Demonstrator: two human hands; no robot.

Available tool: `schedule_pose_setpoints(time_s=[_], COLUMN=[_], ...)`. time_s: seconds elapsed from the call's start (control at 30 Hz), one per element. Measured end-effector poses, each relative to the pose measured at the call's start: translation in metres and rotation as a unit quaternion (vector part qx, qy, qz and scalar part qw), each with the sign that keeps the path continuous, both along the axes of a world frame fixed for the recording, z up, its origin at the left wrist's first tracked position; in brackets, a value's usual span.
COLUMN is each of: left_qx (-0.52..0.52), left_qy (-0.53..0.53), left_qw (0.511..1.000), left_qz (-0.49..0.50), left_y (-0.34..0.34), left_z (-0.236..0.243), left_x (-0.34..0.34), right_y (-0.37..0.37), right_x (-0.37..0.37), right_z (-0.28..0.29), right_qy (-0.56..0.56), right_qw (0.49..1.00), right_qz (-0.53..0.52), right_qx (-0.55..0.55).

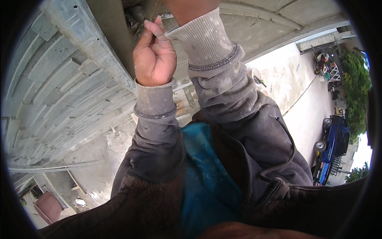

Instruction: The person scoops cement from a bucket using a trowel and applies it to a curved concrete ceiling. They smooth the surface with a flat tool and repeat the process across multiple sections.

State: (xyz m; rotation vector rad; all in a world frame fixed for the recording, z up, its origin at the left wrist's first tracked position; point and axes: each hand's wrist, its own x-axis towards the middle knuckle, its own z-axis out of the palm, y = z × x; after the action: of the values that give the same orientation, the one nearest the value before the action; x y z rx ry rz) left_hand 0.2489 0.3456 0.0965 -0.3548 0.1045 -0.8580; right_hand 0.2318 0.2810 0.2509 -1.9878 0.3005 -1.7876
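My left hand [155,57] is raised near the upper middle, palm toward me. Its fingers are curled and drawn together at the tips, close to a dark rough gap [136,16] beside a smooth grey upright face [113,28]. Whatever the fingertips pinch, if anything, does not show. My right arm reaches higher, and only the wrist end of my right hand [191,8] shows at the top edge, with its fingers cut off from view. Both grey sweatshirt cuffs carry pale, dusty smears. Behind the right wrist spreads a grey, cement-like surface [242,24].
On the left rises a grey block wall [67,83] with a pale metal-like strip [89,38] along its edge. A round container [256,74] stands on pale ground to the right. Farther off are a blue truck [332,147], a motorbike [321,63] and trees [356,79]. A pinkish chair-like object [48,207] is at lower left.
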Motion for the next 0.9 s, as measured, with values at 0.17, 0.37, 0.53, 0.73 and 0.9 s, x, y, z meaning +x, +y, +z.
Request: schedule_pose_setpoints(time_s=[0.17, 0.37, 0.53, 0.73, 0.9], left_qx=[-0.005, 0.022, 0.023, 0.027, 0.009], left_qy=[-0.001, 0.007, -0.03, -0.016, -0.006], left_qw=[1.0, 0.999, 0.998, 0.998, 0.997], left_qz=[0.007, 0.044, 0.049, 0.061, 0.081], left_y=[0.001, 0.005, 0.008, 0.012, 0.013], left_z=[0.0, 0.004, 0.003, 0.004, 0.006], left_x=[-0.001, -0.001, -0.002, 0.003, 0.0], right_y=[0.003, 0.004, 0.004, 0.008, 0.0], right_x=[0.002, 0.003, 0.005, 0.007, -0.005], right_z=[-0.003, -0.001, -0.003, -0.002, 0.0], right_qy=[-0.044, -0.041, -0.05, -0.037, -0.019], right_qw=[0.996, 0.999, 0.998, 0.997, 0.989], right_qz=[-0.042, -0.002, 0.005, 0.064, 0.096], right_qx=[-0.067, -0.035, -0.04, -0.015, 0.115])
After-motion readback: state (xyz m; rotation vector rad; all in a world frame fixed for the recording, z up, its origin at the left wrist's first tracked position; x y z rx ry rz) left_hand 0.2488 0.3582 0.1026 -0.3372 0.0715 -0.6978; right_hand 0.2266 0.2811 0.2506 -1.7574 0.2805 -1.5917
